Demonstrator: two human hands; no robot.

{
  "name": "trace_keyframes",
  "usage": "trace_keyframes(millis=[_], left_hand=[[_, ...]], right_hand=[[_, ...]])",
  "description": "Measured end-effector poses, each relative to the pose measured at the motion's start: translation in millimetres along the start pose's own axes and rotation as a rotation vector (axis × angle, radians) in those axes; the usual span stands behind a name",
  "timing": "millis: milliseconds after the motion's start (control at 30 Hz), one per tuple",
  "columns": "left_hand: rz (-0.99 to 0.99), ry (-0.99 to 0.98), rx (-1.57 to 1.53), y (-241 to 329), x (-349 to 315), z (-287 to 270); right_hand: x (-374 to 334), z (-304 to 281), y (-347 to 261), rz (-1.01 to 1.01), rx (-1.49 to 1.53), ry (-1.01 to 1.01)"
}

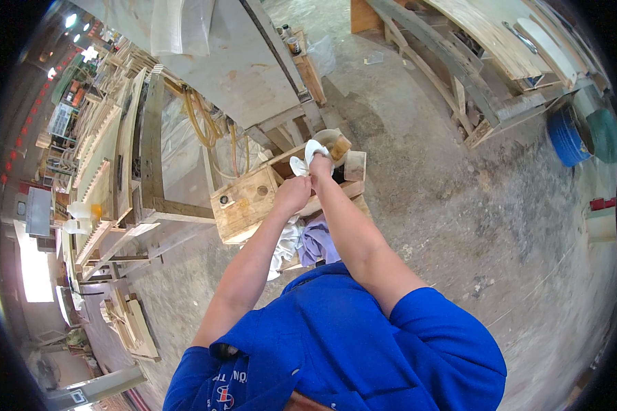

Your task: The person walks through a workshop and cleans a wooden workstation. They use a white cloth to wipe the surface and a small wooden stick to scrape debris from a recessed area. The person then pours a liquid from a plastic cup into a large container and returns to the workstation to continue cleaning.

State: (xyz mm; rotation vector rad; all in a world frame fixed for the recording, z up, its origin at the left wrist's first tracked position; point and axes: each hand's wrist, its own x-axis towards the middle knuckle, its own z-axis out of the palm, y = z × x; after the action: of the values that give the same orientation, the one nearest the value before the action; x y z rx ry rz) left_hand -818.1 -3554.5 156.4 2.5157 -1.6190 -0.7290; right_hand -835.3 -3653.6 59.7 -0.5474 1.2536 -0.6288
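My left hand and my right hand meet in front of me, both closed on a white cloth that sticks out past my fingers. It is too small to tell whether it is a rag or a glove. Beneath them stands an open wooden box with a round hole in its top board. Just beyond my right hand are a round container and a light wood block. On the near side of the box hang a white rag and a purple cloth.
A large grey-topped bench stands ahead, with yellow hoses below it. Wooden racks fill the left. Another wooden workbench and a blue drum stand on the right. Stacked wood pieces lie on the concrete floor.
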Motion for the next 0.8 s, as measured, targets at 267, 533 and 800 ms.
trace_keyframes(millis=[267,533,800], left_hand=[[-0.058,-0.011,-0.015,-12,-14,6],[-0.069,-0.014,-0.056,-15,-20,8],[-0.07,0.035,-0.159,-22,-33,13]], right_hand=[[7,13,24,0.088,0.068,0.031],[55,22,64,0.042,-0.002,-0.025],[8,15,24,0.108,0.392,-0.159]])
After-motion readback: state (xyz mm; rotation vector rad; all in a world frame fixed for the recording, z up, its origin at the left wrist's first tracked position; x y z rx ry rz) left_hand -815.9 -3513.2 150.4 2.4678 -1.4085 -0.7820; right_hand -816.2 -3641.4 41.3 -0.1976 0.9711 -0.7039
